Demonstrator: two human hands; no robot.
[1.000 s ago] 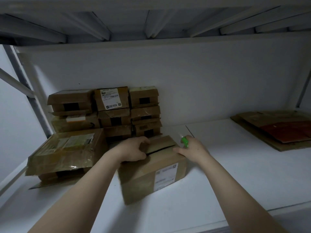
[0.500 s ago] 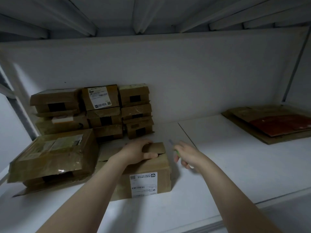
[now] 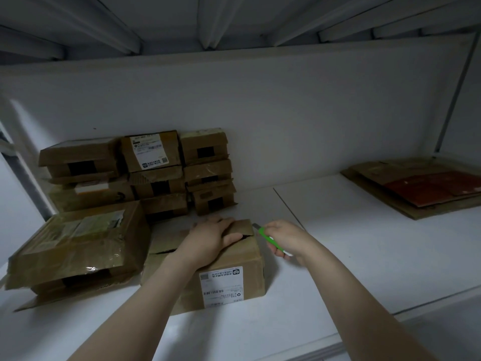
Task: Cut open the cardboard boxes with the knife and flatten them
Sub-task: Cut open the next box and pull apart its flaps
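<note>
a stack of small cardboard boxes stands against the white back wall, three columns wide, some with dark openings in their ends and one with a printed label facing out. in front of it at the left sits a larger box wrapped in shiny tape, lying on a loose piece of cardboard and just beside the box being worked on. well apart at the far right of the white shelf lies a pile of flattened cardboard with a reddish sheet on top. the ribbed underside of the upper shelf hangs low overhead.

the open-flapped box sits near the front of the shelf, between the two arms, its shipping label turned toward the front edge. nothing lies between it and the person.

the left hand lies palm down on the top flaps, fingers stretched out flat and pressing, the thumb at the edge of a raised flap. the right hand is off the box's far right corner, its fingers wrapped around a green knife. the short grey blade points at that top corner; whether it touches the cardboard i cannot tell. both forearms reach in bare from the front.
</note>
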